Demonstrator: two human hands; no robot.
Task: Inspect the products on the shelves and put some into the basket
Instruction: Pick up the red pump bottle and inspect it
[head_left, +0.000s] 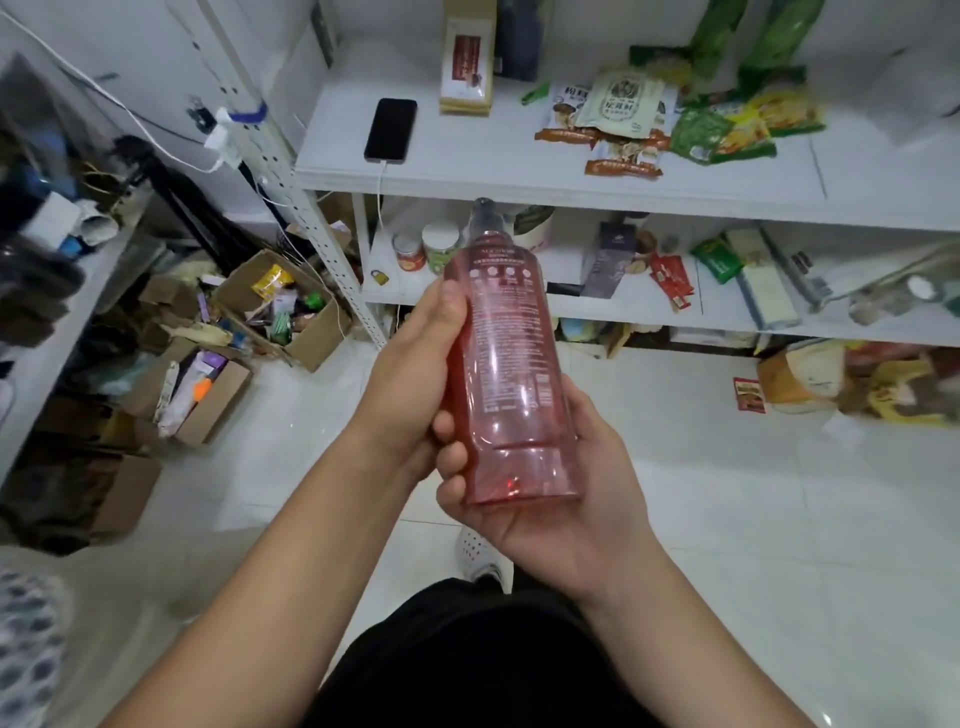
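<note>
A clear pink bottle (511, 364) with white printed text and a grey cap is held upright in front of the white shelves (519, 171). My left hand (410, 384) grips its left side, thumb along the upper body. My right hand (561, 499) cups its base from below, fingers curled round the bottom left. Snack packets (618, 111) and green bags (727, 130) lie on the upper shelf. No basket shows.
A black phone (390, 130) charges on the upper shelf beside a brown box (466, 57). Cans (426, 249), sachets and boxes fill the lower shelf. Open cardboard boxes (280, 306) clutter the floor at left. White tiles (727, 519) lie below.
</note>
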